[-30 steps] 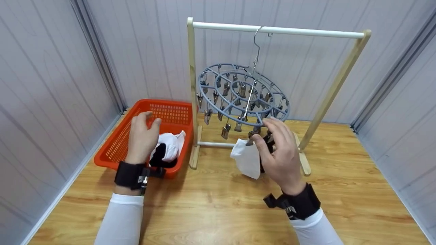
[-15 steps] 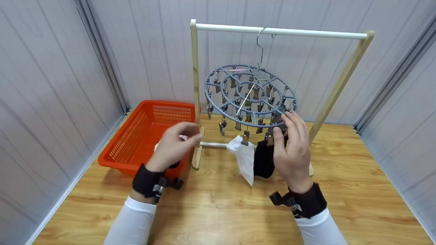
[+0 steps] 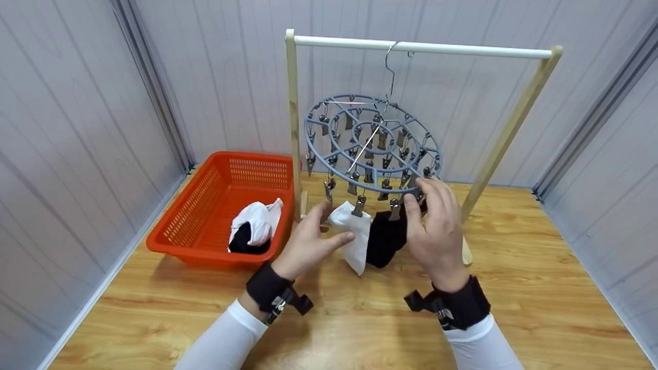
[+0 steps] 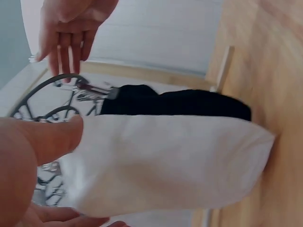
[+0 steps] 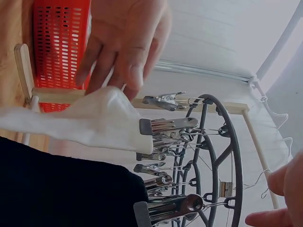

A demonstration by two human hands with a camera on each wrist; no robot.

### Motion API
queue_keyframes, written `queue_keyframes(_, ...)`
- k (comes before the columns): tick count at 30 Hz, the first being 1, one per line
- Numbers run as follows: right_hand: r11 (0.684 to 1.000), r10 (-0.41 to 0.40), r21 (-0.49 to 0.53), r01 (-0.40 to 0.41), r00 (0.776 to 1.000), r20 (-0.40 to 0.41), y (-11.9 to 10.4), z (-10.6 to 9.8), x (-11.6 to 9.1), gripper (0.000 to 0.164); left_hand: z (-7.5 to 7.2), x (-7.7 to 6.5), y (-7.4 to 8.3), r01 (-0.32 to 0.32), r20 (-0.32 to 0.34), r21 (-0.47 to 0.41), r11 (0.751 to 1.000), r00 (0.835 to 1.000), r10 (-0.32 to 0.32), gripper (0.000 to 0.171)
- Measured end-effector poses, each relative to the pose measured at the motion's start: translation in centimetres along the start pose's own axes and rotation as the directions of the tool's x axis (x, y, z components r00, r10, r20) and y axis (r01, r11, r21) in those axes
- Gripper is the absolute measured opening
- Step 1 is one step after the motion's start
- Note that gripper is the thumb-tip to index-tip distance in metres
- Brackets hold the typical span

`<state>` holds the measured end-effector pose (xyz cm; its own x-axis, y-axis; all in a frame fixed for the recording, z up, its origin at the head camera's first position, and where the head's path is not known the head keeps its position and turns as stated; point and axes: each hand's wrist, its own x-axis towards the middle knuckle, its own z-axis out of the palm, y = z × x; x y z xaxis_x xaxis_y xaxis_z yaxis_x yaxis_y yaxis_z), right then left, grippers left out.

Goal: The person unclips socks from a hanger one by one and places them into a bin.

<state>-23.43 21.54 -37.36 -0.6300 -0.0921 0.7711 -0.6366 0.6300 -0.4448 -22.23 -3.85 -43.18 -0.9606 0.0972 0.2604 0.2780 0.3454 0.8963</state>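
Left hand (image 3: 308,246) at seven o'clock of the round hanger (image 3: 378,190), right hand (image 3: 437,234) at five — thumbs and fingers apart, the left close by a clipped white sock (image 3: 360,240).

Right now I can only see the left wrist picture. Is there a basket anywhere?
Observer: Yep. The head view shows a red basket on the floor, to the left of the wooden stand.
Operator: Is there anything in it?
Observer: Yes, some white cloth and black cloth lie bunched together inside.
Operator: I can't see what's holding up the white sock. What is it?
Observer: A metal clip has hold of its top edge. The head and right wrist views both show it.
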Motion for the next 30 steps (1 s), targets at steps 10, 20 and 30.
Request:
queue_keyframes(10,1.000,-0.010,0.002,0.010,1.000,0.011,-0.4,-0.2,-0.1,0.038,1.8,0.1,-0.7,0.052,0.012,-0.241,0.969,0.999,-0.050,0.087)
queue_keyframes(20,0.997,-0.076,0.031,0.076,0.997,-0.006,-0.5,-0.1,-0.2,0.032,2.2,0.0,-0.9,-0.007,0.030,-0.164,0.986,0.999,0.012,0.042)
queue_keyframes(30,0.974,-0.179,0.124,0.187,0.981,-0.076,-1.1,0.2,-0.6,0.028,2.0,-0.3,-0.2,-0.026,0.083,-0.189,0.982,0.996,0.042,0.032)
